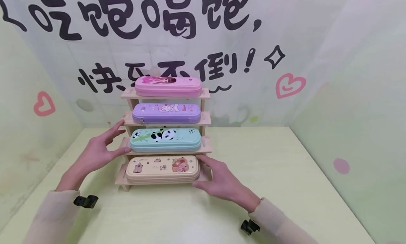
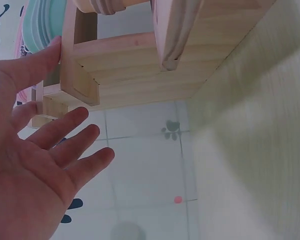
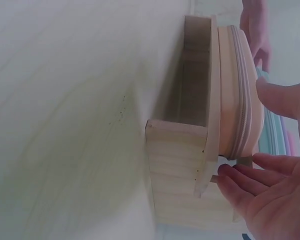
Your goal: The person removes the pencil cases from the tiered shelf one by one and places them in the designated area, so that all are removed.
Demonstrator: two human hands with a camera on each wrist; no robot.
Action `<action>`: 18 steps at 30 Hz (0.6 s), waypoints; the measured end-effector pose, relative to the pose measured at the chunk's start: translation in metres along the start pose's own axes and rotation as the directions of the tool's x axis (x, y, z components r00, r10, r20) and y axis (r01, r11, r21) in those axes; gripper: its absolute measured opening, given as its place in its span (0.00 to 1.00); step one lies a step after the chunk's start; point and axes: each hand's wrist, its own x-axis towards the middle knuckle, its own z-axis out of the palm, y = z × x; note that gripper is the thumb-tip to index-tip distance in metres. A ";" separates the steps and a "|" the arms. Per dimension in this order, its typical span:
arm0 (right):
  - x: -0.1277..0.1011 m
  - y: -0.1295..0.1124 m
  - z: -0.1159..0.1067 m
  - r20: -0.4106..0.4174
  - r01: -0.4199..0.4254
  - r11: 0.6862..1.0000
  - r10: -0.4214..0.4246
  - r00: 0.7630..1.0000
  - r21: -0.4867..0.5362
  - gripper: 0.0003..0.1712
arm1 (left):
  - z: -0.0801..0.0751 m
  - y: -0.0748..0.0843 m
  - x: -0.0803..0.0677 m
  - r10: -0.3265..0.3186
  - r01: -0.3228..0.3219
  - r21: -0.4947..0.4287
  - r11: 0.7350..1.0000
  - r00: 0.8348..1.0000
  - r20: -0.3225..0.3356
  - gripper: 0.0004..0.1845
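Four-tier wooden rack steps upward toward the wall, one pencil case per step. From the top they are a pink pencil case, a purple pencil case, a teal panda pencil case and a beige pencil case. My left hand is beside the rack's left side, its fingers spread and its thumb at the edge of the teal case's step. At the right end of the beige case is my right hand, thumb by the front corner and fingers by the back; the palm looks unfilled.
A pale wood-grain table carries the rack. Behind it stands a printed wall with large black characters, and side panels flank the table. A small black clip-on device is near the left sleeve, another device near the right.
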 end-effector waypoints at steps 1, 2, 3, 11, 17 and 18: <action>0.001 0.001 0.002 0.000 0.001 1.000 -0.001 1.000 0.001 0.47 | 0.001 -0.001 -0.001 0.000 0.000 -0.003 1.000 1.000 -0.002 0.50; 0.001 0.001 0.003 -0.002 0.007 1.000 -0.007 1.000 0.001 0.47 | 0.003 -0.001 -0.001 0.002 -0.002 -0.007 1.000 1.000 -0.004 0.51; 0.002 0.002 0.004 -0.003 0.009 1.000 -0.009 1.000 -0.003 0.47 | 0.005 -0.002 -0.002 0.002 -0.002 -0.011 1.000 1.000 -0.005 0.51; 0.006 -0.002 0.008 -0.009 -0.013 1.000 0.013 1.000 -0.006 0.48 | 0.003 0.001 -0.002 0.003 -0.003 -0.052 0.999 1.000 0.016 0.55; 0.011 0.000 0.012 -0.049 -0.015 1.000 0.015 0.999 0.000 0.44 | 0.000 -0.002 0.000 0.016 -0.015 -0.077 0.997 1.000 0.015 0.56; 0.012 0.000 0.012 -0.049 -0.005 1.000 0.006 0.999 0.004 0.44 | -0.001 -0.003 -0.001 0.013 -0.012 -0.084 0.996 1.000 0.016 0.56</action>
